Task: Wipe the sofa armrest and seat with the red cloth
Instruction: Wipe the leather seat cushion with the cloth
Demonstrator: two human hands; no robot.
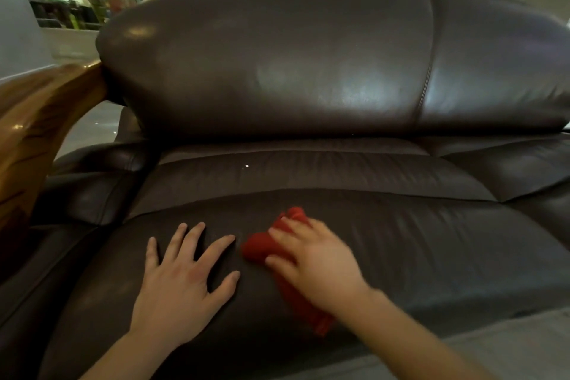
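A dark brown leather sofa fills the view. On the front of its seat cushion (431, 244) lies the red cloth (262, 245), crumpled, with my right hand (317, 259) pressed flat on top of it; the hand is slightly blurred. To the left of the cloth my left hand (185, 274) rests palm down on the cushion with fingers spread, holding nothing. The padded leather armrest (92, 191) runs along the left side of the seat, apart from both hands.
A polished wooden arm rail (34, 120) curves over the left armrest. The tall backrest (277, 55) rises behind the seat. A second seat cushion (524, 170) adjoins on the right. A pale speck (246, 166) sits on the rear seat. Light floor shows at bottom right.
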